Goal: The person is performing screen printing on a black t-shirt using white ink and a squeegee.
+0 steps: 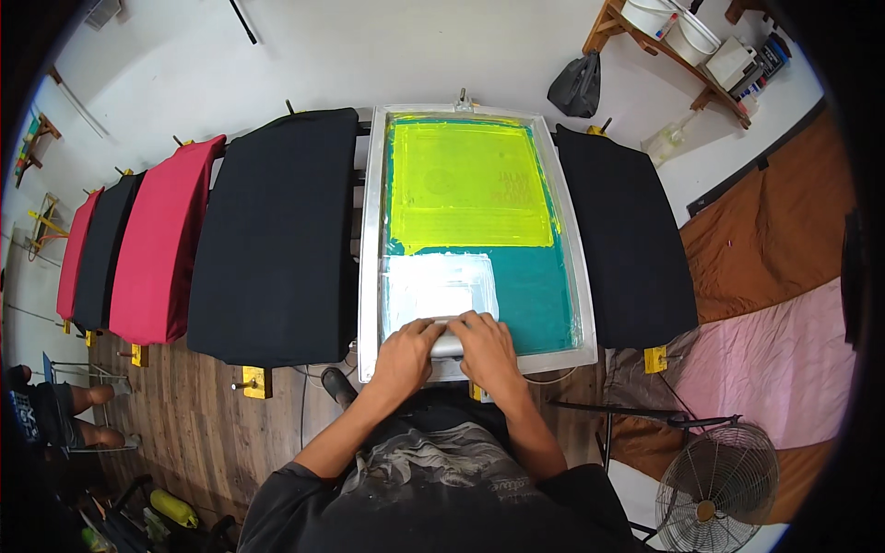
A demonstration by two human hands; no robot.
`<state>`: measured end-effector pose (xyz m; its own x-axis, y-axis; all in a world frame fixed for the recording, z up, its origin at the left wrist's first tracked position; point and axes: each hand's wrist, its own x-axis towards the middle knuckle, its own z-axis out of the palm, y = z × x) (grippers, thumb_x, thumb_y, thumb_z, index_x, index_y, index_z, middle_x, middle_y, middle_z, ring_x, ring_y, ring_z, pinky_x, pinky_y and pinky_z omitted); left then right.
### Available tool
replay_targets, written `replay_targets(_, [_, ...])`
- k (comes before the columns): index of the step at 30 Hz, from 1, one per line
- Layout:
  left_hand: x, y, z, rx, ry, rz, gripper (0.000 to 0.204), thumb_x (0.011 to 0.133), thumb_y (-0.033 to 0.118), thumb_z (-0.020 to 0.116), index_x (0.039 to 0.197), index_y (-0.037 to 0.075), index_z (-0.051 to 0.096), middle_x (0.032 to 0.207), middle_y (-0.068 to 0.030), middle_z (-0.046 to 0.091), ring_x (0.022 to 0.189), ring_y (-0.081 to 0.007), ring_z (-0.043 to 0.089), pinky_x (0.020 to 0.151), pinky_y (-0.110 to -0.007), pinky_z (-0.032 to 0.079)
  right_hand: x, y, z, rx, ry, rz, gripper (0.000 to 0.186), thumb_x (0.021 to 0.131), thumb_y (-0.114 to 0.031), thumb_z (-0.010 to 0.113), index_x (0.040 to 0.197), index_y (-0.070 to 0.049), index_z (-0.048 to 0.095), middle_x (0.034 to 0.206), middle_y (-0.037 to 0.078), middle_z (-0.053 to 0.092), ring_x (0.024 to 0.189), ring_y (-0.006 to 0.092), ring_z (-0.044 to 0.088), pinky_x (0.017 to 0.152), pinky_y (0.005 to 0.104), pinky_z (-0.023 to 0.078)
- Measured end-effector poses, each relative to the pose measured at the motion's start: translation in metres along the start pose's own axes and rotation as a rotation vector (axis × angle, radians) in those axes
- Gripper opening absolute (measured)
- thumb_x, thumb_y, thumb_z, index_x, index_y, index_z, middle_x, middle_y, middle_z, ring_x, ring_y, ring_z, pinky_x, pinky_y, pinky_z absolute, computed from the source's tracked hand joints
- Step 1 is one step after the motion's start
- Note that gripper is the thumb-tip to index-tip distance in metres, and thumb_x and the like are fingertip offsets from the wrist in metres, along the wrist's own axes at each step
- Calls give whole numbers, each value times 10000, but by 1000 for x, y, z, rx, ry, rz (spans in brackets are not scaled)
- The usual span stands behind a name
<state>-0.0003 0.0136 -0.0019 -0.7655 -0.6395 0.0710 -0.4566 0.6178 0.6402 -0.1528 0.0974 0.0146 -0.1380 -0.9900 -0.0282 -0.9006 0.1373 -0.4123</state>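
A metal-framed screen (579,267) lies in front of me, with teal mesh (528,300), a large patch of yellow ink (470,166) on its upper part and white ink (419,281) at the lower left. My left hand (412,352) and my right hand (484,355) grip a pale metal squeegee (446,346) near the screen's near edge, fingers wrapped over its top. Just left of the screen is a board covered in black cloth (272,240); another black-covered board (627,249) is just right of it.
Pink (161,249) and black cloth-covered boards line the left. A shelf (645,46) with buckets hangs back right, a black bag (576,83) beside it. A fan (717,484) stands lower right before brown and pink fabric (756,369). A seated person's legs (88,415) show lower left.
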Motion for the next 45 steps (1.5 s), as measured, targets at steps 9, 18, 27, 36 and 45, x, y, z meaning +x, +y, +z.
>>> replay_targets(9, [-3, -13, 14, 76, 33, 71, 557, 698, -95, 587, 1244, 20, 580, 1248, -197, 593, 1154, -372, 590, 944, -420, 511, 1, 5, 23, 7, 87, -6, 453, 711, 40, 643, 1154, -48, 603, 1193, 132, 570, 1103, 331, 542, 875, 482, 460])
replay_targets(18, [13, 2, -12, 3, 28, 19, 495, 690, -109, 568, 1169, 3, 630, 1172, -196, 637, 1072, -382, 616, 911, -437, 517, 15, -4, -12, -9, 26, 14, 535, 645, 77, 668, 1157, -75, 632, 1143, 91, 603, 1097, 309, 557, 870, 426, 449])
replay_targets(27, [-17, 2, 4, 25, -14, 30, 564, 701, -73, 592, 1259, 0, 568, 1230, -213, 583, 1135, -382, 584, 931, -423, 509, -13, -4, 8, -21, -33, 17, 544, 676, 26, 694, 1201, -76, 596, 1233, 121, 554, 1169, 317, 514, 931, 449, 419])
replay_targets(36, [6, -10, 7, 36, 51, 38, 522, 722, -62, 581, 1240, -2, 586, 1253, -209, 583, 1165, -376, 570, 947, -425, 492, 7, -2, 7, -48, -8, 29, 584, 672, 16, 708, 1237, -68, 584, 1270, 131, 551, 1208, 331, 497, 954, 457, 408])
replay_targets(45, [-7, 6, -5, 1, -8, -13, 583, 697, -113, 560, 1267, 4, 581, 1275, -197, 575, 1185, -385, 548, 996, -434, 466, -5, -9, -4, -9, 31, -2, 598, 646, 81, 623, 1229, -50, 597, 1281, 125, 559, 1197, 320, 511, 953, 438, 410])
